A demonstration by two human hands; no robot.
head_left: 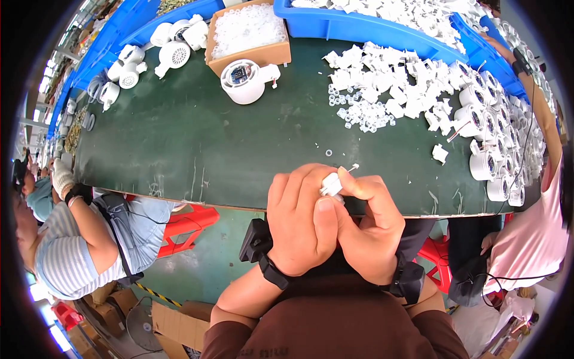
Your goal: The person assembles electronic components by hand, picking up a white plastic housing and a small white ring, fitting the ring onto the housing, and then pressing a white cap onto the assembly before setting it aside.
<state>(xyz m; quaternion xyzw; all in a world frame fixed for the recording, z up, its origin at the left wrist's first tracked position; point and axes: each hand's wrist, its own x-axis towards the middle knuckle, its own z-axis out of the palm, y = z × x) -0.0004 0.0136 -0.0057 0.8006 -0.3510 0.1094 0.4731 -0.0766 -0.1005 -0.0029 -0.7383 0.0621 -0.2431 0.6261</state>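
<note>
At the near edge of the green table, my two hands meet around a small white plastic part (330,184). My left hand (299,224) is closed, its fingers wrapped over the part's left side. From the other side my right hand (372,230) pinches it with thumb and finger, and a thin bit sticks out by that fingertip. The lower portion of the part is hidden by my fingers. Just beyond my hands lies a small clear ring (328,153). A round white housing (244,84) with a circuit board inside stands farther off.
Loose white plastic parts (412,84) and clear rings (366,113) lie piled at the far right. White housings (478,122) crowd the right edge. A cardboard box (248,51) and blue bins (371,30) line the back. Co-workers sit on both sides.
</note>
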